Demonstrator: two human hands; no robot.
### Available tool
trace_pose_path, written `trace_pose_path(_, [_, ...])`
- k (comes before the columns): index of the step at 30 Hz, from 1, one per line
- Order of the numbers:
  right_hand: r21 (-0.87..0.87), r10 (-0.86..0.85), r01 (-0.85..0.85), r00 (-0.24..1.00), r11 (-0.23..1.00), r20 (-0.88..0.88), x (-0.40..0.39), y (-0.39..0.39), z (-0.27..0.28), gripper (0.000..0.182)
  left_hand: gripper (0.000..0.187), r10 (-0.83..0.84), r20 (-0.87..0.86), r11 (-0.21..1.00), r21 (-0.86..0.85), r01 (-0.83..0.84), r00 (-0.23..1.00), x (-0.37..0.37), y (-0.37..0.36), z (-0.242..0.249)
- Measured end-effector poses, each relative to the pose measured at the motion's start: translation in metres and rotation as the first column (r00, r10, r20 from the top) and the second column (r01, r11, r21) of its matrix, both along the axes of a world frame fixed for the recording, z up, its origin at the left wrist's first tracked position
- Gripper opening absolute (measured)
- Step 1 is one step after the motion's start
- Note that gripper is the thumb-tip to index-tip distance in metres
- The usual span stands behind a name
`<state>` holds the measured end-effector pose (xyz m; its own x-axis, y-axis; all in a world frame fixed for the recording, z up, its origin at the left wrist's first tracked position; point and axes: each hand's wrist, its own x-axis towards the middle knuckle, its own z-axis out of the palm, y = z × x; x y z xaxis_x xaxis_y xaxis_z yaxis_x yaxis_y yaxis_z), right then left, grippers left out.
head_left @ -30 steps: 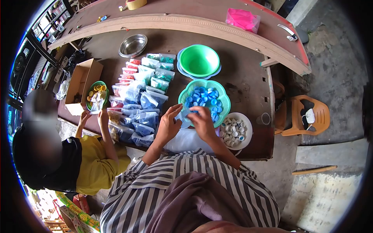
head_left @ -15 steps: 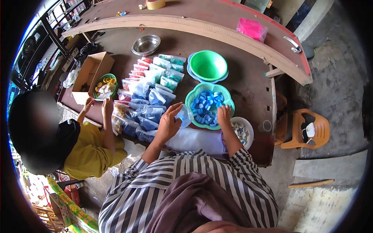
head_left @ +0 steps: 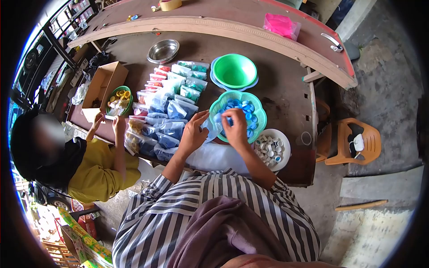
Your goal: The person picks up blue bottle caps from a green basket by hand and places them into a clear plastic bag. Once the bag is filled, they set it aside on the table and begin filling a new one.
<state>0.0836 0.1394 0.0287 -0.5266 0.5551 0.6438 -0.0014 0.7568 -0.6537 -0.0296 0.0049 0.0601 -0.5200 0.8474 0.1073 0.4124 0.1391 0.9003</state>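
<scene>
My left hand (head_left: 195,133) is closed on the edge of a clear plastic bag (head_left: 212,132), which is held upright with its mouth open. At the bag's mouth, my right hand (head_left: 236,127) has its fingers pinched together, with pale blue bottle caps partly showing at the fingertips. Just beyond both hands is a scalloped mint-green basket (head_left: 260,107) of blue bottle caps (head_left: 254,119). A stack of flat clear plastic (head_left: 214,157) lies on the table below my hands.
Filled bags (head_left: 172,129) stand in rows on the left. A white bowl (head_left: 287,157) of white caps sits at right, near a clear cup (head_left: 306,138). Green bowls (head_left: 235,71) and a steel bowl (head_left: 163,51) are farther back. At left, another person handles a bag beside a cardboard box (head_left: 103,85).
My right hand has left the basket of blue caps and moved left to the mouth of the plastic bag. My left hand still holds the bag in nearly the same place.
</scene>
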Motion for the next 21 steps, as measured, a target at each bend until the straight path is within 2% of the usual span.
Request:
trace_pose_path(1, [0.098, 0.031, -0.035, 0.999, 0.995, 0.039, -0.001, -0.004, 0.003, 0.015, 0.053, 0.006, -0.009, 1.000, 0.008, -0.005, 1.000, 0.000, 0.002, -0.001])
trace_pose_path(2, [0.149, 0.095, -0.128, 0.972, 0.981, 0.213, 0.001, -0.004, 0.005, 0.017, 0.053, 0.008, -0.032, 1.000, 0.020, -0.008, 0.999, -0.001, 0.003, -0.004])
trace_pose_path(3, [0.149, 0.090, -0.122, 0.974, 0.981, 0.208, 0.000, -0.002, 0.003, 0.017, 0.053, 0.003, -0.037, 1.000, 0.020, -0.003, 0.999, -0.001, 0.003, -0.004])
trace_pose_path(6, [-0.036, 0.087, -0.085, 0.993, 0.996, 0.075, -0.003, 0.020, -0.022, 0.017, 0.053, 0.029, -0.038, 1.000, 0.013, -0.028, 0.999, -0.004, 0.001, -0.008])
trace_pose_path(7, [-0.143, 0.068, -0.056, 0.994, 0.988, 0.083, 0.001, 0.031, -0.025, 0.010, 0.053, 0.026, -0.034, 1.000, 0.006, -0.025, 0.999, -0.004, 0.000, -0.008])
trace_pose_path(9, [-0.107, -0.016, 0.048, 0.958, 0.993, 0.285, 0.013, 0.063, -0.053, 0.006, 0.053, 0.040, -0.033, 0.999, -0.027, -0.041, 0.999, -0.004, 0.000, -0.005])
trace_pose_path(11, [0.121, -0.190, 0.147, 0.788, 0.982, 0.585, 0.034, 0.087, -0.104, 0.008, 0.054, 0.036, -0.030, 0.999, -0.021, -0.037, 0.999, -0.004, 0.004, -0.005])
trace_pose_path(12, [0.224, -0.285, 0.182, 0.726, 0.957, 0.627, 0.044, 0.093, -0.128, 0.011, 0.055, 0.025, -0.028, 0.999, -0.021, -0.026, 0.999, -0.003, 0.006, -0.001])
trace_pose_path(13, [0.220, -0.284, 0.184, 0.726, 0.958, 0.626, 0.051, 0.094, -0.136, 0.011, 0.055, 0.016, -0.028, 1.000, -0.020, -0.016, 0.999, -0.002, 0.009, 0.001])
trace_pose_path(15, [0.372, -0.366, 0.104, 0.538, 0.923, 0.759, 0.058, 0.096, -0.144, 0.012, 0.055, 0.006, -0.024, 1.000, -0.024, -0.006, 1.000, -0.003, 0.015, 0.001])
trace_pose_path(16, [0.355, -0.361, 0.113, 0.507, 0.928, 0.783, 0.057, 0.097, -0.147, 0.009, 0.056, -0.004, -0.019, 1.000, -0.028, 0.004, 1.000, -0.003, 0.017, 0.001])
trace_pose_path(17, [0.351, -0.358, 0.113, 0.506, 0.930, 0.785, 0.057, 0.099, -0.149, 0.009, 0.056, -0.005, -0.017, 0.999, -0.032, 0.004, 1.000, -0.002, 0.019, 0.001])
trace_pose_path(19, [0.045, -0.130, 0.130, 0.783, 0.991, 0.608, 0.052, 0.094, -0.124, 0.007, 0.054, -0.015, 0.015, 1.000, -0.026, 0.015, 1.000, -0.002, 0.025, 0.002])
trace_pose_path(20, [0.037, -0.126, 0.131, 0.782, 0.991, 0.611, 0.046, 0.087, -0.107, 0.007, 0.054, -0.017, 0.016, 0.999, -0.035, 0.017, 1.000, -0.002, 0.027, 0.002])
trace_pose_path(21, [-0.070, -0.079, 0.113, 0.924, 0.991, 0.374, 0.036, 0.077, -0.085, 0.009, 0.054, -0.017, 0.029, 0.999, -0.039, 0.018, 0.999, -0.003, 0.030, 0.002])
